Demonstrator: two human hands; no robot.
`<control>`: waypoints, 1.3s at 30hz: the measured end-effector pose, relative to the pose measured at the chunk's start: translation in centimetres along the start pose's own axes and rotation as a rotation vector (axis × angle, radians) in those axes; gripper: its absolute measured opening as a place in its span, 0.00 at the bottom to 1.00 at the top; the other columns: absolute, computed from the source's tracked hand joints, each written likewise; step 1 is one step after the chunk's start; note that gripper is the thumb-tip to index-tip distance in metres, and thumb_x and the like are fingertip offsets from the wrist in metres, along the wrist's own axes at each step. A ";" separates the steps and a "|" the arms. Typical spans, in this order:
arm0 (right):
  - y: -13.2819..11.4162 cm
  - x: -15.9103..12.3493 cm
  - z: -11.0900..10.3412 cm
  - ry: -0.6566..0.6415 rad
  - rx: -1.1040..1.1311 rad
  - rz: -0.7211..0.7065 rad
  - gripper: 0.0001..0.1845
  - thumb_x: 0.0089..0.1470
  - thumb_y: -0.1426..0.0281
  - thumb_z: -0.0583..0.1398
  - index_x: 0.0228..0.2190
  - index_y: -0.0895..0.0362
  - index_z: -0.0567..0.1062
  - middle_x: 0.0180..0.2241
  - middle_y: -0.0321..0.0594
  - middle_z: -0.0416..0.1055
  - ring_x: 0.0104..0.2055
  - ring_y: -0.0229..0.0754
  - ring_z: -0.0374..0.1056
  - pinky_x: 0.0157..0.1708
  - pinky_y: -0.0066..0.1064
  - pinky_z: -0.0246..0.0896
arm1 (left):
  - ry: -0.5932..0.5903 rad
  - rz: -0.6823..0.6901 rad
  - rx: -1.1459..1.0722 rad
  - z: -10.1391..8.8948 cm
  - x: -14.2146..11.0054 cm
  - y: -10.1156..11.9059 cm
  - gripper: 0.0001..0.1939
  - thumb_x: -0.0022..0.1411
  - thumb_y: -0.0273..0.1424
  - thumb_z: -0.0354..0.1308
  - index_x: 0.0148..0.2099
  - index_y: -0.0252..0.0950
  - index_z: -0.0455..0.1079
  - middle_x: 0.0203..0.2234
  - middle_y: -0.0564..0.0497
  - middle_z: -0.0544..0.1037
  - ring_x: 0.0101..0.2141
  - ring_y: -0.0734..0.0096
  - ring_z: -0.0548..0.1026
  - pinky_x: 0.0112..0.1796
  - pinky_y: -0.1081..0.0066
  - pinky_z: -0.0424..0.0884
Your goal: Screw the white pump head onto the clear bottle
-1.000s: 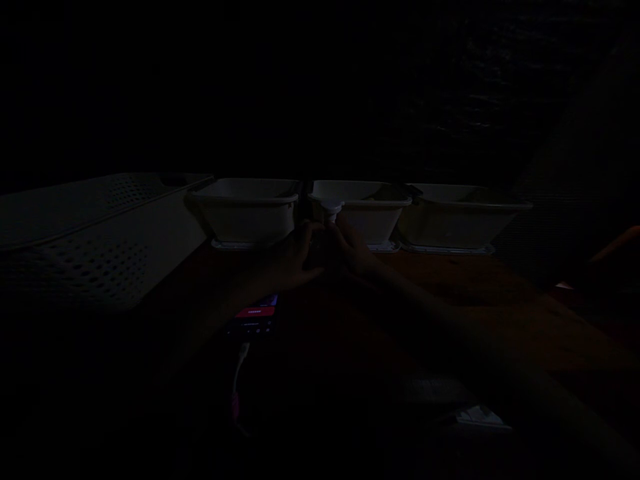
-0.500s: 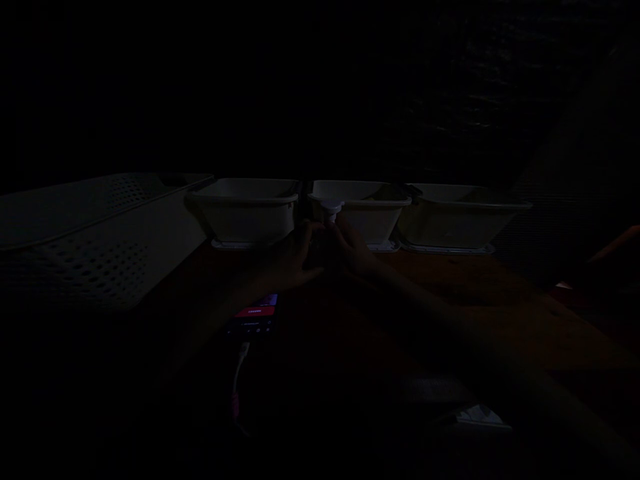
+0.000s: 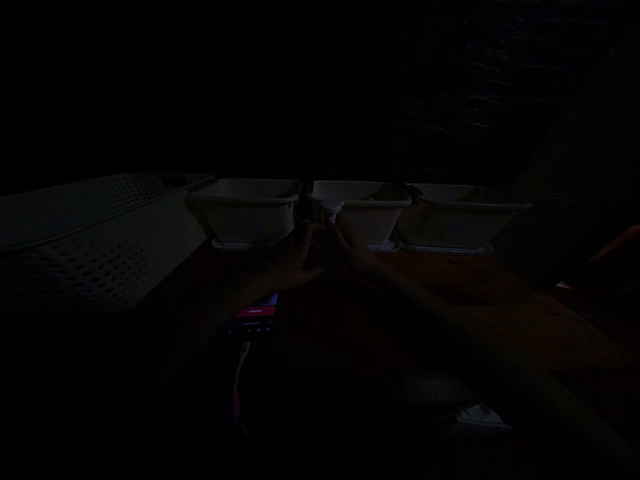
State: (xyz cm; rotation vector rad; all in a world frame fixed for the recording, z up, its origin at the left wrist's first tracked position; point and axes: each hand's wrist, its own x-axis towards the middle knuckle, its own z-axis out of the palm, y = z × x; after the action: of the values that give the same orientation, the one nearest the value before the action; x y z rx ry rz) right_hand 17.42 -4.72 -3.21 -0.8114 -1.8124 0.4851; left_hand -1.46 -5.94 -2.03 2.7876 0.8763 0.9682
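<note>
In deep shadow at the middle of the head view, a white-topped bottle (image 3: 331, 208) stands in front of the middle tub. Its wide pale top shows plainly, while its body is nearly lost in the dark, with only faint glints. My left hand (image 3: 299, 257) curves round the body from the left, fingers above and thumb below. From the right, my right hand (image 3: 354, 250) closes on it just under the pale top. Beneath my left forearm lies a phone (image 3: 255, 313) with a lit screen, partly covered.
Three pale tubs, left (image 3: 245, 217), middle (image 3: 383, 220) and right (image 3: 455, 220), line the back of the wooden table (image 3: 530, 320). A perforated basket (image 3: 170, 233) stands left. A white cable (image 3: 240, 363) is by the phone; a pale packet-like thing (image 3: 480, 415) lies front right.
The picture has grown slightly darker. Both hands and the bottle keep the same place.
</note>
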 end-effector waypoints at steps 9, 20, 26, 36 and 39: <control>0.0 0.0 0.1 0.011 -0.010 0.022 0.35 0.62 0.44 0.46 0.53 0.59 0.67 0.55 0.51 0.69 0.61 0.51 0.63 0.63 0.45 0.55 | -0.017 -0.028 0.006 -0.4 0.0 0.6 0.36 0.57 0.33 0.64 0.61 0.41 0.48 0.54 0.41 0.66 0.50 0.54 0.74 0.45 0.57 0.74; -0.1 0.0 0.1 0.001 0.008 -0.005 0.33 0.64 0.47 0.46 0.55 0.58 0.66 0.57 0.48 0.68 0.63 0.49 0.61 0.64 0.44 0.54 | -0.017 -0.033 0.029 -0.3 -0.2 0.5 0.36 0.57 0.34 0.64 0.62 0.41 0.48 0.54 0.41 0.67 0.50 0.54 0.74 0.46 0.56 0.74; 0.0 0.1 0.1 0.012 -0.004 0.013 0.34 0.62 0.44 0.46 0.54 0.57 0.67 0.55 0.48 0.69 0.62 0.51 0.62 0.63 0.46 0.55 | 0.002 0.002 0.003 -0.1 -0.1 0.1 0.36 0.57 0.34 0.64 0.62 0.42 0.49 0.55 0.40 0.65 0.53 0.53 0.71 0.49 0.55 0.72; 0.0 0.0 0.1 0.003 -0.001 0.027 0.33 0.63 0.46 0.46 0.56 0.57 0.66 0.55 0.47 0.69 0.62 0.49 0.62 0.64 0.43 0.55 | -0.017 -0.011 0.019 -0.1 -0.1 0.2 0.36 0.57 0.33 0.63 0.62 0.41 0.48 0.57 0.39 0.63 0.55 0.51 0.70 0.49 0.53 0.72; 0.2 0.0 0.0 -0.010 0.005 0.013 0.35 0.63 0.45 0.46 0.58 0.57 0.64 0.56 0.47 0.69 0.63 0.49 0.61 0.64 0.43 0.56 | -0.019 -0.019 0.016 -0.2 0.0 0.4 0.37 0.56 0.33 0.64 0.62 0.40 0.48 0.57 0.39 0.64 0.55 0.51 0.70 0.49 0.53 0.72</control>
State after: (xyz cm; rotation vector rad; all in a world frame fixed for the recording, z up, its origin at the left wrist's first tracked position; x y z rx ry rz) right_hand 17.44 -4.59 -3.37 -0.8193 -1.8150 0.5031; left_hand -1.41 -6.30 -1.75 2.7921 0.9102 0.9343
